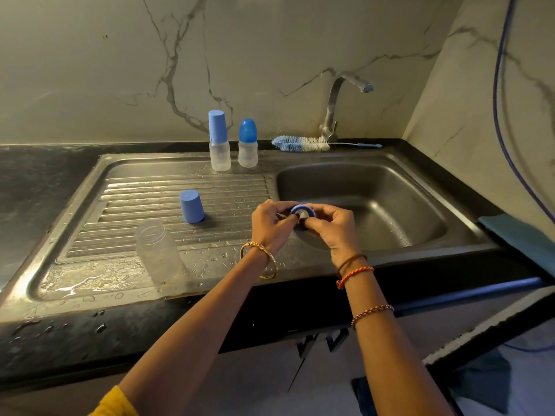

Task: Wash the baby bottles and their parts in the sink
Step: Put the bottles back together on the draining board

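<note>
Over the left edge of the sink basin [375, 205], my left hand [270, 225] and my right hand [333, 228] both hold a blue bottle collar ring [303, 212] with a clear teat in it. Fingers of both hands pinch at its centre. On the wet drainboard [150, 205] a clear bottle body [156, 253] stands mouth up, without a cap. A light blue cap [191, 206] stands behind it. Two capped bottles stand at the back: a tall one [219, 141] and a shorter one [248, 144] with a dark blue dome.
A blue and white bottle brush [300, 143] lies on the rim behind the basin, by the steel tap [336, 109]. A teal cloth [522, 235] lies on the black counter at the right. A blue cable [501, 115] hangs down the right wall.
</note>
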Demonstrator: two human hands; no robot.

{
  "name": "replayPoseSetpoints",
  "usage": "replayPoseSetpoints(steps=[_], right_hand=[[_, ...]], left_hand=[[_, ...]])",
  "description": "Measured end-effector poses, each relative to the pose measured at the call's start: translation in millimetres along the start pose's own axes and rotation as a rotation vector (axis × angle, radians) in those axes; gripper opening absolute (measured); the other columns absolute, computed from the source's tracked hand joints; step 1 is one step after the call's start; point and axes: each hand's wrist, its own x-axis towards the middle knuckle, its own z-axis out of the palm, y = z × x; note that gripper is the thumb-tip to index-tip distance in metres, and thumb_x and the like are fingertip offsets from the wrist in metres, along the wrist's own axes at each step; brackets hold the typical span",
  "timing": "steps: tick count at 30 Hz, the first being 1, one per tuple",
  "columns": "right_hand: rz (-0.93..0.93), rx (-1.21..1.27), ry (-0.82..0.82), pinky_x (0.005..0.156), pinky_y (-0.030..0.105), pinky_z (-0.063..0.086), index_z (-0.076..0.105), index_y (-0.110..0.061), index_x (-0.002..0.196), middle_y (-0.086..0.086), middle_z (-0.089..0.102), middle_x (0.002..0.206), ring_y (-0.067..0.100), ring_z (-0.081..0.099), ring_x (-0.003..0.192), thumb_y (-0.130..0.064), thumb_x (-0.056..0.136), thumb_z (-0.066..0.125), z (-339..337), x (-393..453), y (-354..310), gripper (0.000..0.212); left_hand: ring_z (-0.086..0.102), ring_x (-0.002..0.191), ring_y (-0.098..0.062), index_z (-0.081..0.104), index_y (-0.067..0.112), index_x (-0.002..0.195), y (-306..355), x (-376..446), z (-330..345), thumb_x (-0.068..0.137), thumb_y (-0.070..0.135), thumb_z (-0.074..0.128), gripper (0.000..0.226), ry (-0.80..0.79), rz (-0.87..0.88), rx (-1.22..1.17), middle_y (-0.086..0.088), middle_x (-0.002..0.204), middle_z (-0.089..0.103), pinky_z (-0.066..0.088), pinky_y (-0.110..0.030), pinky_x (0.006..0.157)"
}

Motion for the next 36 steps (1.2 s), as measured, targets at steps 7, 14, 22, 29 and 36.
replayPoseSetpoints(steps=[7, 14, 22, 29, 36], right_hand=[[0.328, 0.444, -0.187, 0.063, 0.023, 0.056, 0.071, -0.009, 0.090, 0.008, 0.073, 0.084, 0.016, 0.070, 0.077, -0.023, 0.086, 0.061, -21.8, 6.8, 1.9, 0.017], [0.395, 0.474, -0.140, 0.054, 0.021, 0.053, 0.071, -0.010, 0.080, 0.004, 0.071, 0.071, 0.012, 0.069, 0.064, -0.008, 0.085, 0.060, -22.5, 11.2, 5.4, 0.012], [0.442, 0.449, 0.025, 0.044, 0.016, 0.049, 0.065, -0.008, 0.071, 0.001, 0.065, 0.051, 0.007, 0.063, 0.046, 0.000, 0.084, 0.059, -11.4, 12.8, 0.6, 0.016], [0.436, 0.354, 0.177, 0.046, 0.020, 0.051, 0.062, -0.008, 0.063, 0.001, 0.062, 0.048, 0.014, 0.059, 0.055, 0.002, 0.079, 0.063, 1.7, 15.0, 1.4, 0.019], [0.439, 0.420, 0.079, 0.047, 0.022, 0.052, 0.069, -0.008, 0.058, 0.005, 0.065, 0.054, 0.015, 0.063, 0.054, 0.002, 0.083, 0.056, -4.2, 13.9, 7.1, 0.030]], left_hand=[[0.055, 0.083, -0.016, 0.073, 0.007, 0.098, 6.0, 2.6, 2.3, 0.076, 0.004, 0.069, 0.023, 0.013, -0.015, -0.040, -0.012, 0.090, 0.068, 0.045, -0.025, 0.073], [0.063, 0.080, -0.011, 0.072, 0.012, 0.099, 10.7, -0.6, 5.7, 0.075, 0.002, 0.070, 0.026, -0.039, 0.016, -0.141, 0.001, 0.088, 0.067, 0.054, -0.022, 0.071], [0.060, 0.062, 0.004, 0.068, 0.013, 0.103, 13.8, 4.3, 0.1, 0.084, 0.004, 0.063, 0.022, -0.247, -0.149, -0.379, 0.009, 0.081, 0.062, 0.044, -0.007, 0.052], [0.056, 0.089, -0.009, 0.069, 0.010, 0.092, 7.0, 1.7, 7.7, 0.081, -0.005, 0.061, 0.021, -0.219, -0.106, -0.345, 0.004, 0.091, 0.060, 0.050, -0.017, 0.072], [0.054, 0.094, -0.012, 0.070, 0.011, 0.091, 6.3, 2.7, 7.1, 0.077, -0.006, 0.065, 0.023, -0.235, -0.072, -0.258, 0.003, 0.095, 0.057, 0.050, -0.026, 0.080]])
